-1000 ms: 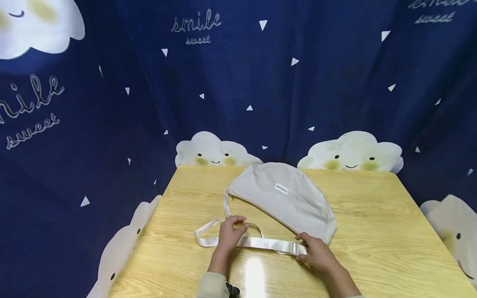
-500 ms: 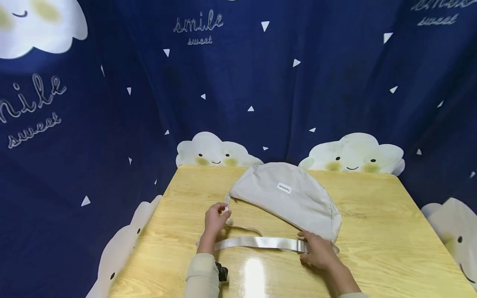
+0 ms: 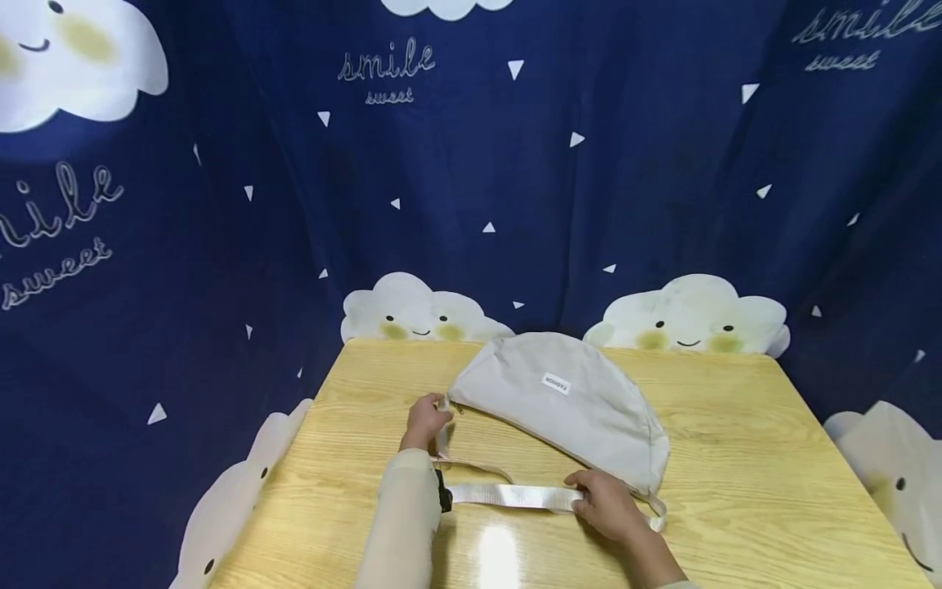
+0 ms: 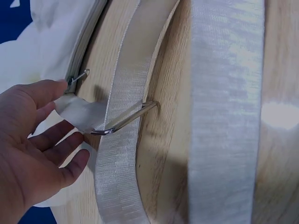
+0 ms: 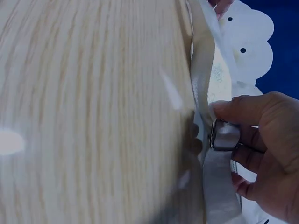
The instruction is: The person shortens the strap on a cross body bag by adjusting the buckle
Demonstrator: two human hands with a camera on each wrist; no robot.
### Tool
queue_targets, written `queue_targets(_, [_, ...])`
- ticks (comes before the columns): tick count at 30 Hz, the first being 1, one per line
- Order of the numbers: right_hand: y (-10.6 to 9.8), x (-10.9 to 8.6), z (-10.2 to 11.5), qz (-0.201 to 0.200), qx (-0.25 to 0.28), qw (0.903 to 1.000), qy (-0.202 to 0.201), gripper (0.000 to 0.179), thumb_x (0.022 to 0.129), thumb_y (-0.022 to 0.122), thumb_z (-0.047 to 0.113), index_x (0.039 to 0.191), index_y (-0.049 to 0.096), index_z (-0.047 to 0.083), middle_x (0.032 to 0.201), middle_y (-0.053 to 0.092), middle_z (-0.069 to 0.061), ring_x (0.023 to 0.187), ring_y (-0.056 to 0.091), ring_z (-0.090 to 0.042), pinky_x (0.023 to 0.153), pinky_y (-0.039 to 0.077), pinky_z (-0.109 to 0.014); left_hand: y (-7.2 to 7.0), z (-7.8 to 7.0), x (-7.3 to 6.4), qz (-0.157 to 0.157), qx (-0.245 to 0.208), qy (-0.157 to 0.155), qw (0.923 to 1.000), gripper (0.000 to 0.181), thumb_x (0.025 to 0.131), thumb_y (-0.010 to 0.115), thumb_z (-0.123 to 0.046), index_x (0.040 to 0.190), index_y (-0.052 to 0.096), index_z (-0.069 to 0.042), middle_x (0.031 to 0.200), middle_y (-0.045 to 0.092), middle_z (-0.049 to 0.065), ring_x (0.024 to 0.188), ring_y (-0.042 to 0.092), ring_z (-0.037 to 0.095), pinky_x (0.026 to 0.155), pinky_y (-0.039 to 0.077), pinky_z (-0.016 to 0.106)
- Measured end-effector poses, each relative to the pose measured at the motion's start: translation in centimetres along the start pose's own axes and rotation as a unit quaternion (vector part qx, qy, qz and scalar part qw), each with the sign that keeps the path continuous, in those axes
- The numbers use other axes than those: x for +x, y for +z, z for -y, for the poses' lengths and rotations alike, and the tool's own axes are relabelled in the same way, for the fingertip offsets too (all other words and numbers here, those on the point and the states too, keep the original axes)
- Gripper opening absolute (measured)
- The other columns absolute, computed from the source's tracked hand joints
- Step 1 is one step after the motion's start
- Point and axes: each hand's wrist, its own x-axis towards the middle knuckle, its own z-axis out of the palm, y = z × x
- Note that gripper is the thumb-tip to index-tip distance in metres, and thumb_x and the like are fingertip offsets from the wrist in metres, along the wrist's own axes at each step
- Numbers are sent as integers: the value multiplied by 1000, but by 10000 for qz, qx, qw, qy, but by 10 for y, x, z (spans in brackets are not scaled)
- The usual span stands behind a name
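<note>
A pale grey half-moon bag with a small white label lies flat on the table, its straight zipped edge towards me. My left hand pinches the short strap end at the bag's left corner, beside the zipper pull. A metal loop on that end has the strap passing through it. My right hand holds the pale webbing strap between thumb and fingers, at the metal slider buckle. Head view hides the buckle behind the right hand.
The light wooden table extends around the bag. Behind it hangs a dark blue curtain with clouds and white triangles. A bright light reflection lies on the wood in front of the strap.
My left hand has moved left and away from me, from the loose strap to the bag's left corner. The right hand stays on the strap by the buckle, shifting slightly.
</note>
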Motion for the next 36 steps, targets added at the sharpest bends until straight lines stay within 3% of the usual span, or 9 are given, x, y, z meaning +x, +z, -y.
queue_targets(5, [0,-5,-2,-9,139,9999,50,25,71,75,4,95,69,10,79,58,11,69,50,-5,61,43,-29,-3,1,1,-4,-148,-147,9998,47,83,63,-1,129,52,2,107,59,25,90,58,34,72,50,42])
queue_targets(8, [-1,-8,-4,-184,150,9997,93,23,71,75,2,91,69,12,78,57,11,70,51,-6,63,44,-29,-3,2,2,150,-260,-259,9992,47,82,58,6,129,53,0,102,60,22,80,58,27,67,49,38])
queue_targets(12, [-5,-13,-10,-518,301,9982,1,18,72,75,2,82,68,14,75,54,12,69,51,-5,62,45,-28,0,6,5,264,-315,-422,9983,59,75,47,16,130,53,-5,95,62,17,52,41,13,50,39,27])
queue_targets(16, [-9,-18,-20,-691,450,9966,43,15,74,76,6,77,66,16,74,54,13,67,51,-3,61,45,-26,2,10,7,110,-176,-350,9992,63,69,45,18,127,57,-5,80,61,16,42,25,10,42,28,23])
queue_targets(23, [-30,-26,-41,-748,349,9930,845,14,76,75,6,77,65,17,75,58,12,71,55,-9,65,47,-31,4,11,11,-4,-122,-103,9999,64,62,50,17,121,60,-4,63,54,8,46,31,11,44,32,23])
queue_targets(29, [-51,-39,-60,-868,-86,9890,1198,9,78,74,7,79,67,13,74,61,7,70,58,-15,64,48,-37,5,12,13,313,-254,-137,9991,64,67,50,20,125,59,-7,60,52,5,44,33,11,40,30,23])
queue_targets(36, [-65,-52,-78,-838,-35,9842,1560,6,84,68,10,88,68,6,81,64,-2,72,57,-19,62,46,-39,0,13,7,235,-34,78,9997,55,72,52,18,122,60,-3,79,60,11,56,49,16,44,38,26])
